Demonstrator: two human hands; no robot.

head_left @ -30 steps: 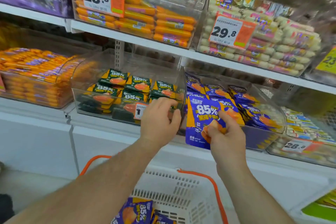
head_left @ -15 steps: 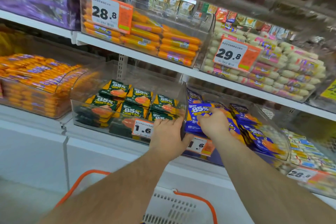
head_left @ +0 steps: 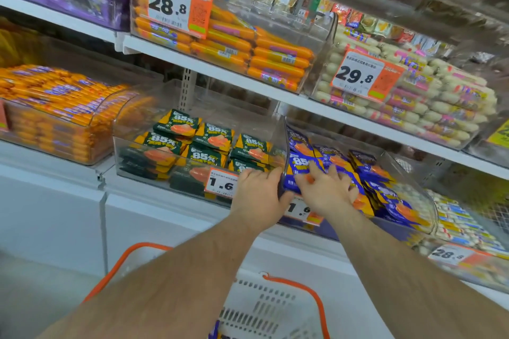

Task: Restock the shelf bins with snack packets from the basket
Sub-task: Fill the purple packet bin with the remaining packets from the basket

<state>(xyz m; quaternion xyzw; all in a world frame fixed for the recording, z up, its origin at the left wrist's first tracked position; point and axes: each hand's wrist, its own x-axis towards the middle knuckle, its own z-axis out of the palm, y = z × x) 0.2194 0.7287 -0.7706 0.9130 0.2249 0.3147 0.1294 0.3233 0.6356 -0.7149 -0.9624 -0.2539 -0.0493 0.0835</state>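
At frame centre, the right hand (head_left: 326, 191) presses spread, straight fingers onto a glossy blue, orange-cornered snack packet (head_left: 301, 166); the left hand (head_left: 257, 195) grasps the clear plastic bin (head_left: 285, 146) edge.

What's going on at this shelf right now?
A person is restocking snacks. The right hand rests spread on the blue packets in their clear bin, while the left hand grips the neighbouring green-packet bin at its front corner. A white basket waits below.
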